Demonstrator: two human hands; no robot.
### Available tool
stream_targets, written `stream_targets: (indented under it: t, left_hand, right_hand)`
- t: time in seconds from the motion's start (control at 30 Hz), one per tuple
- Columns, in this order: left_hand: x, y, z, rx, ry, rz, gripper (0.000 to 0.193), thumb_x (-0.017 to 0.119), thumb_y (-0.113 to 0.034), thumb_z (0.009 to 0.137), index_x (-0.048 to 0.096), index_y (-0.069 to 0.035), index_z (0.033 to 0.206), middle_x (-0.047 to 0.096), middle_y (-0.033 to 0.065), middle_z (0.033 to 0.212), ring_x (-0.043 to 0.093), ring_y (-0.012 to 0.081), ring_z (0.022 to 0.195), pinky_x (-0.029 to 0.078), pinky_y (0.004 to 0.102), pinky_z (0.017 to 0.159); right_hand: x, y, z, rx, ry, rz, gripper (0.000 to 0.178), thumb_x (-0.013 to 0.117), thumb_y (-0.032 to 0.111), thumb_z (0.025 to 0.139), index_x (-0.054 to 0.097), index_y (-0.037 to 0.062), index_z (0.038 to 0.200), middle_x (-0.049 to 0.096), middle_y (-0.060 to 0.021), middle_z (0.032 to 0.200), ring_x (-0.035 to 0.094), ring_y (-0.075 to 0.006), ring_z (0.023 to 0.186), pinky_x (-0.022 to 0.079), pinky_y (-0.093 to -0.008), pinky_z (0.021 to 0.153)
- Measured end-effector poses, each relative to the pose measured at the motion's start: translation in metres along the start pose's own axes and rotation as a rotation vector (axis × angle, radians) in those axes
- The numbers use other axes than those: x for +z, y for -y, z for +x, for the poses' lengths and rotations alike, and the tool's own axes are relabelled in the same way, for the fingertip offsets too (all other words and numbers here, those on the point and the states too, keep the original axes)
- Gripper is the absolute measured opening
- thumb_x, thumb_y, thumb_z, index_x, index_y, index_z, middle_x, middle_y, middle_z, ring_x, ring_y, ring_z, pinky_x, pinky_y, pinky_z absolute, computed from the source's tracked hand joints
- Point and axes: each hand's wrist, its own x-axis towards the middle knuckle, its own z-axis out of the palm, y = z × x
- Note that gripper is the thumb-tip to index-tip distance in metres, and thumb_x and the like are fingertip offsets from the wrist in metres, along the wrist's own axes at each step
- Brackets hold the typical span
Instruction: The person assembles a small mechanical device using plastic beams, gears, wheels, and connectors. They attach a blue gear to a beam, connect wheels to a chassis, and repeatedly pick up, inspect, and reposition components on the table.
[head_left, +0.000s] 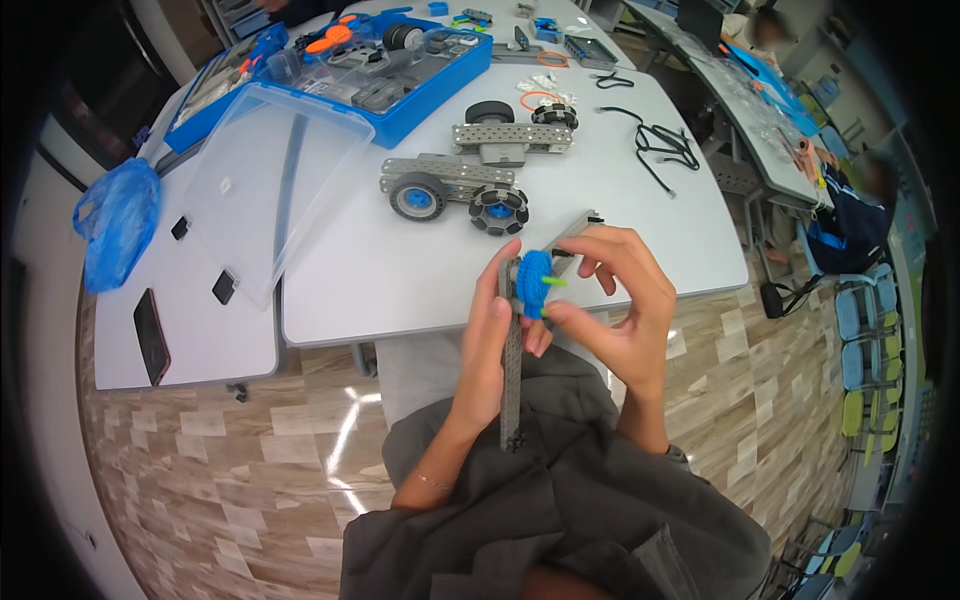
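My left hand (484, 345) is closed around a long grey perforated beam (511, 375) that hangs upright above my lap. Mounted on the beam's upper part is a blue toothed gear (535, 283), with bright green pins (555, 281) sticking out of its right side. My right hand (628, 305) curves around that side, fingers apart, its thumb tip at the gear's lower edge. Behind the fingers another grey beam (572, 232) slants up to the right; how it joins the first is hidden. On the table ahead stand two grey wheeled assemblies (440, 180) (515, 138).
A blue parts bin (440, 98) sits at the back left, with a clear plastic lid (255, 190) leaning near it. Black cables (660, 148) lie at the right. A phone (152, 337) and blue plastic bag (118, 222) are on the left table. Other people sit at the far right.
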Motion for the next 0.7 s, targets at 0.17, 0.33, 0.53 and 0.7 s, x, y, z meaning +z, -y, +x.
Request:
stream_targets:
  t: [0.17,0.33,0.53,0.7]
  left_hand:
    - [-0.002,-0.009,-0.005,-0.065,-0.037,0.182,0.055,0.032,-0.048,0.109,0.039,-0.001,0.137,0.056,0.0117,0.102,0.059,0.0141,0.075,0.052,0.0284,0.068]
    - [-0.005,-0.008,-0.009,-0.103,0.011,0.051,0.054,0.035,-0.051,0.108,0.043,0.000,0.124,0.057,0.0096,0.095,0.061,0.0141,0.071,0.052,0.0280,0.064]
    - [-0.017,-0.007,-0.019,-0.231,0.144,-0.062,0.056,0.037,-0.052,0.107,0.048,0.001,0.122,0.059,0.0088,0.097,0.060,0.0136,0.072,0.050,0.0257,0.064]
    - [0.002,0.006,-0.033,-0.121,-0.134,0.120,0.058,0.035,-0.048,0.109,0.056,0.004,0.124,0.060,0.0067,0.099,0.058,0.0101,0.084,0.048,0.0246,0.072]
  right_hand:
    - [0.004,0.020,0.007,-0.084,0.221,-0.180,0.042,0.088,0.015,0.069,0.071,0.0047,0.106,0.066,-0.0077,0.099,0.067,-0.0219,0.079,0.054,-0.0315,0.068]
    - [0.005,0.022,0.008,-0.081,0.385,-0.081,0.035,0.083,0.014,0.077,0.064,0.0039,0.105,0.061,-0.0077,0.095,0.067,-0.0256,0.071,0.055,-0.0345,0.064]
    - [-0.002,0.025,0.012,-0.127,0.554,-0.051,0.039,0.085,0.016,0.075,0.063,0.0039,0.105,0.060,-0.0078,0.098,0.067,-0.0268,0.076,0.056,-0.0353,0.066]
    - [-0.006,0.029,0.012,-0.110,0.640,-0.098,0.043,0.087,0.020,0.071,0.062,0.0037,0.102,0.058,-0.0076,0.096,0.065,-0.0271,0.077,0.055,-0.0350,0.065]
